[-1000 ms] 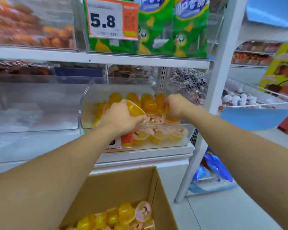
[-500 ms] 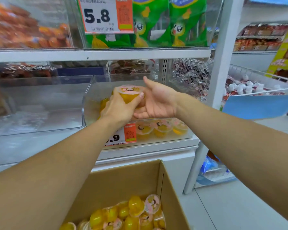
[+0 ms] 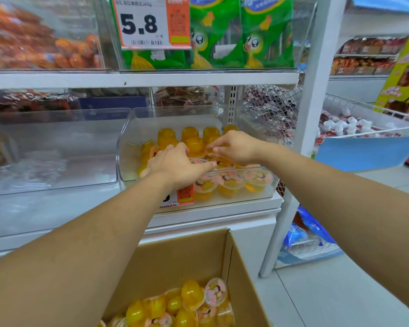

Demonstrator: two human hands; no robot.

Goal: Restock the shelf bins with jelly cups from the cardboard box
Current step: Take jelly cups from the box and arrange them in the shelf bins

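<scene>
1. Head view, shelf bin: clear plastic, centre of frame, on the lower shelf; holds yellow jelly cups, some lid-up at the front, some upturned at the back.
2. Left hand: palm down over the bin's cups, fingers spread and pressed on them; whether it grips one, cannot tell.
3. Right hand: at 2 o'clock of the left hand, fingertips pinched at the rim of a cup in the bin.
4. Cardboard box: open, at 6 o'clock, below the shelf; more jelly cups lie inside.
5. Price tag: at 12 o'clock, reads 5.8, fronting green packets.
</scene>
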